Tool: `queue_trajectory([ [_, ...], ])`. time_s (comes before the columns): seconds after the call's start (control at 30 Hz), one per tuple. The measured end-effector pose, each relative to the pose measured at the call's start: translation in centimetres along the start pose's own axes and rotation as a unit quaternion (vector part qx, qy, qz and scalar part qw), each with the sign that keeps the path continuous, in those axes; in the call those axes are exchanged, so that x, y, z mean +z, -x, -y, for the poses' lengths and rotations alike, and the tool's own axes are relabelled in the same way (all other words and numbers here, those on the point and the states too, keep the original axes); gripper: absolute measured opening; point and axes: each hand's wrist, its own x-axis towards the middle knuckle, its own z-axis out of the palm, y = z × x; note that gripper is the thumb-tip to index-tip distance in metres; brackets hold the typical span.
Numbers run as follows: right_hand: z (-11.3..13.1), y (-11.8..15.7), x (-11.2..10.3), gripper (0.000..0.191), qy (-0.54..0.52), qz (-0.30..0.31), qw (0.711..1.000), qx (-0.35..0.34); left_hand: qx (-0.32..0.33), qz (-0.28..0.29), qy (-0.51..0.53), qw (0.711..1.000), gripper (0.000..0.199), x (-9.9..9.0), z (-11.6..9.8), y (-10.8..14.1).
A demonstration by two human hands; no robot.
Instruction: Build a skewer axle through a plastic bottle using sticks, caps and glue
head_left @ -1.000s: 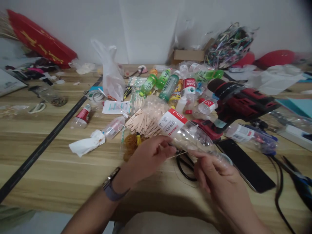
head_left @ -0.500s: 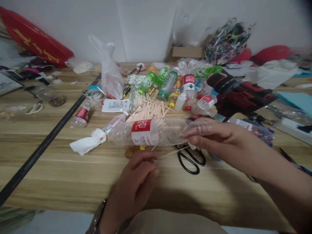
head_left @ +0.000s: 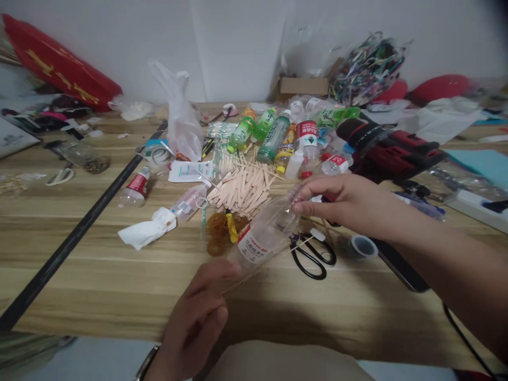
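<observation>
Clear plastic bottle (head_left: 264,238), empty and see-through, white label with a red band and dark print; held tilted just above the wooden table (head_left: 91,275), one end up toward 2 o'clock, the other down toward 8 o'clock. Right hand (head_left: 337,201) closed on the upper end, fingertips (head_left: 304,207) pinched round it. Left hand (head_left: 198,317) at 6 o'clock, fingers loosely curled and half open, fingertips at the lower end of the bottle; touching or gripping, cannot tell. A thin wooden skewer (head_left: 254,272) slanting under the bottle toward the left hand, hold on it unclear.

Black scissors (head_left: 311,256) flat on the table just at 3 o'clock of the bottle. Heap of flat wooden sticks (head_left: 242,188) at 12 o'clock of it, rubber bands (head_left: 216,230) at 10 o'clock. Crumpled white tissue (head_left: 146,233) further toward 9 o'clock. Red power drill (head_left: 392,156) at 2 o'clock, beyond the right hand. Cluster of small drink bottles (head_left: 278,137) at 12 o'clock, further back.
</observation>
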Motion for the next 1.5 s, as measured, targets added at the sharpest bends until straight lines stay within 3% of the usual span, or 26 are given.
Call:
queue_trajectory([
  [0.13, -0.7, -0.7, 0.5, 0.051, 0.001, -0.017, 1.000, -0.012, -0.016, 0.002, 0.186, 0.982, 0.032, 1.4, -0.6, -0.9],
  [0.2, -0.7, -0.9, 0.4, 0.050, 0.004, -0.027, 0.999, -0.019, -0.030, 0.007, 0.228, 0.973, 0.037, 2.1, -0.9, -1.4],
  [0.5, 1.6, -0.6, -0.4, 0.020, 0.055, -0.032, 0.990, -0.130, -0.042, 0.132, 0.211, 0.968, 0.044, 3.9, -1.0, -3.5],
  [0.73, 2.5, -0.5, -1.5, 0.017, 0.029, -0.063, 0.985, -0.160, -0.040, 0.125, 0.215, 0.968, 0.041, 4.1, -2.2, -4.6],
  [0.97, 3.9, -1.0, -2.6, 0.014, 0.122, -0.046, 0.972, -0.194, -0.074, 0.127, 0.240, 0.959, 0.042, 4.3, -2.8, -3.9],
  [1.13, 6.4, -1.6, -2.6, 0.010, 0.210, -0.023, 0.957, -0.200, -0.064, 0.140, 0.275, 0.949, 0.039, 4.1, -3.2, -3.9],
  [1.33, 10.3, -1.5, -3.4, 0.024, 0.292, -0.048, 0.924, -0.244, -0.063, 0.112, 0.357, 0.925, 0.038, 4.4, -4.3, -3.8],
  [1.5, 11.3, -3.6, -3.0, 0.032, 0.304, 0.021, 0.919, -0.249, -0.065, 0.132, 0.409, 0.900, 0.038, 4.5, -5.1, -3.8],
])
